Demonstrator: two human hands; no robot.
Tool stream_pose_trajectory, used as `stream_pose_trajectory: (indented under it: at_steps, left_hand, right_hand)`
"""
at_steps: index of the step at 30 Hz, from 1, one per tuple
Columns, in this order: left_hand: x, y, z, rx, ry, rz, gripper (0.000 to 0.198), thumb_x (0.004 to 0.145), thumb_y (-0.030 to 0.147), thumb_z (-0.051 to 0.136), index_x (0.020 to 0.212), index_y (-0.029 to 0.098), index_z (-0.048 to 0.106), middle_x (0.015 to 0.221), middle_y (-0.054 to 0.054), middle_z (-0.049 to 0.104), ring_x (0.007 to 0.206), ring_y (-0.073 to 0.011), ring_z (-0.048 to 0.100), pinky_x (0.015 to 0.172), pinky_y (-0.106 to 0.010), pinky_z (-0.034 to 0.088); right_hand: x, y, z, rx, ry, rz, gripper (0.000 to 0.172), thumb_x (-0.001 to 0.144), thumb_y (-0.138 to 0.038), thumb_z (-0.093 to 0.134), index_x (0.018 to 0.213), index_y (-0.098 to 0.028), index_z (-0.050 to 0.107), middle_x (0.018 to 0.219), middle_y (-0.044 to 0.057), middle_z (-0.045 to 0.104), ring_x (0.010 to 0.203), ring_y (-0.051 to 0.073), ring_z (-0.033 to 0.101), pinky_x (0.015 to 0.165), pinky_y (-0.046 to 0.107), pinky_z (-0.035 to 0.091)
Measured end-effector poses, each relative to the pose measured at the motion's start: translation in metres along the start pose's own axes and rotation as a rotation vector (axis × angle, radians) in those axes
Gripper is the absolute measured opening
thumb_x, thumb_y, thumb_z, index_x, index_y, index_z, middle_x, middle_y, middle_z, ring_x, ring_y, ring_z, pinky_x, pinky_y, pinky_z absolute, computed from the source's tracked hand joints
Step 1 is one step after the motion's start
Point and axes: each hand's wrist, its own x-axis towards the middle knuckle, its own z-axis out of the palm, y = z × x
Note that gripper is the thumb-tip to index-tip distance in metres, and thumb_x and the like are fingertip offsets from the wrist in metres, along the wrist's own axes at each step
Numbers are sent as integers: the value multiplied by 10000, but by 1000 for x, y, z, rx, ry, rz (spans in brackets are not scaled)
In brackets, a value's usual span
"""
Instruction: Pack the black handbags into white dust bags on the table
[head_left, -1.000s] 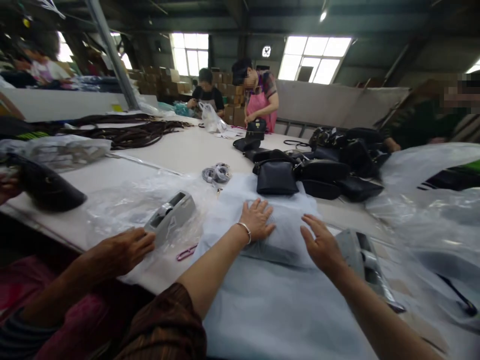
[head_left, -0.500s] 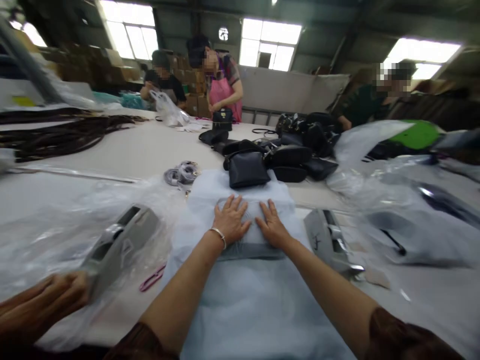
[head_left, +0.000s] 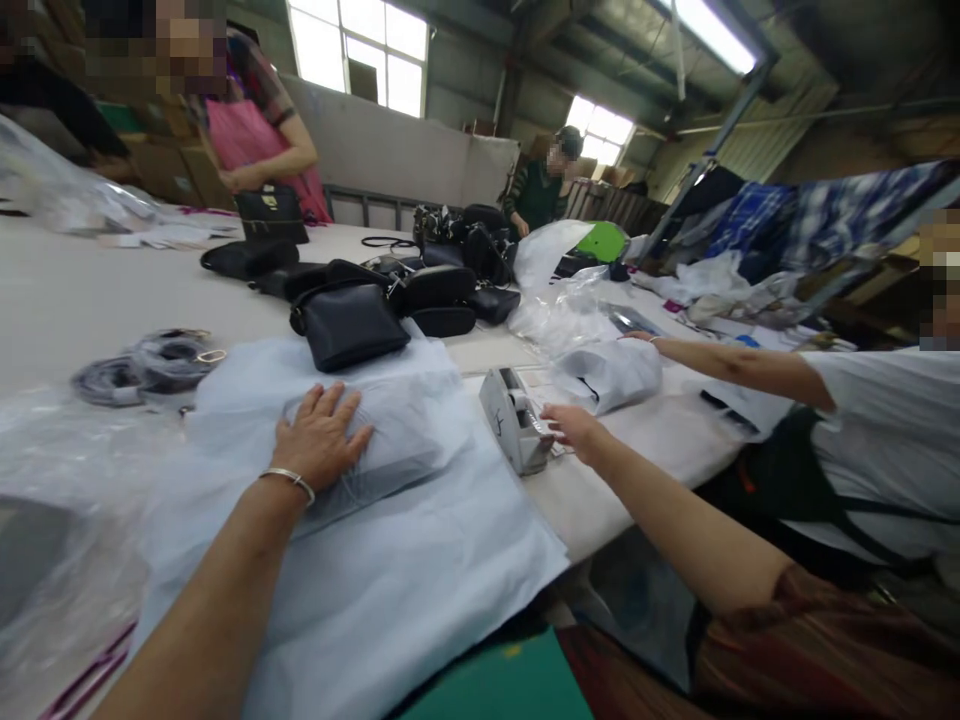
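My left hand (head_left: 321, 436) lies flat with fingers spread on a dark flat item wrapped in translucent pale sheeting (head_left: 401, 425). Under it, a large light-blue sheet (head_left: 420, 560) covers this part of the table. My right hand (head_left: 576, 430) reaches to the cutter end of a grey tape dispenser (head_left: 504, 425), with its fingers stretched out and a little apart. Whether the fingertips touch the tape is hard to see. A black handbag (head_left: 352, 322) sits on the far edge of the sheet, beyond my left hand.
Several black bags (head_left: 439, 285) are heaped behind. Coiled straps (head_left: 150, 365) and clear plastic (head_left: 82, 450) lie to the left. A co-worker's arm (head_left: 739, 370) reaches in from the right, over a white-wrapped bag (head_left: 611, 370). Other people stand across the table.
My right hand has left the wrapped item and moved right to the tape dispenser. My left hand stays on the item. The view has turned right, bringing a co-worker there into sight.
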Motion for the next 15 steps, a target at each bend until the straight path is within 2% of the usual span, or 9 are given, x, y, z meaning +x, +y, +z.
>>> stream_pose_trajectory:
  at_steps: [3, 8, 10, 12, 14, 15]
  left_hand:
    - [3, -2, 2, -3, 5, 6, 699, 960, 585, 298, 1539, 216, 431, 1670, -95, 289, 1533, -378, 186, 1076, -645, 378]
    - [5, -4, 5, 13, -3, 15, 717, 957, 597, 283, 1544, 210, 423, 1669, -100, 289, 1533, -368, 190, 1092, -621, 366]
    - [5, -4, 5, 20, -1, 14, 720, 958, 599, 274, 1543, 207, 425, 1666, -100, 294, 1533, -360, 192, 1105, -603, 358]
    - [5, -4, 5, 26, 4, 12, 721, 958, 599, 274, 1541, 203, 428, 1666, -98, 295, 1535, -353, 191, 1119, -589, 347]
    - [5, -4, 5, 29, 4, 5, 720, 957, 598, 282, 1541, 204, 426, 1666, -96, 294, 1535, -352, 191, 1128, -583, 339]
    - [5, -3, 4, 28, 4, 3, 718, 957, 596, 285, 1542, 204, 424, 1666, -95, 295, 1535, -350, 191, 1133, -579, 334]
  right_hand:
    - [-3, 17, 5, 119, -51, 110, 156, 760, -336, 605, 720, -186, 608, 769, 59, 669, 726, 182, 577, 671, 327, 483]
    - [-8, 23, 9, 299, -71, 130, 117, 604, -231, 683, 677, -179, 608, 731, 27, 652, 691, 150, 550, 625, 279, 421]
    - [-10, 23, 7, 343, -61, 114, 120, 582, -224, 696, 667, -175, 628, 825, 47, 695, 751, 156, 576, 659, 280, 430]
    - [-14, 25, 4, 358, -32, 55, 118, 580, -241, 714, 660, -173, 659, 1009, 69, 728, 869, 169, 607, 729, 282, 443]
    - [-23, 29, 1, 324, 26, -90, 129, 602, -284, 735, 662, -177, 695, 1155, 76, 719, 993, 190, 616, 815, 287, 444]
    - [-29, 32, 0, 293, 64, -174, 149, 620, -315, 745, 676, -180, 713, 1154, 77, 721, 1017, 198, 616, 840, 290, 443]
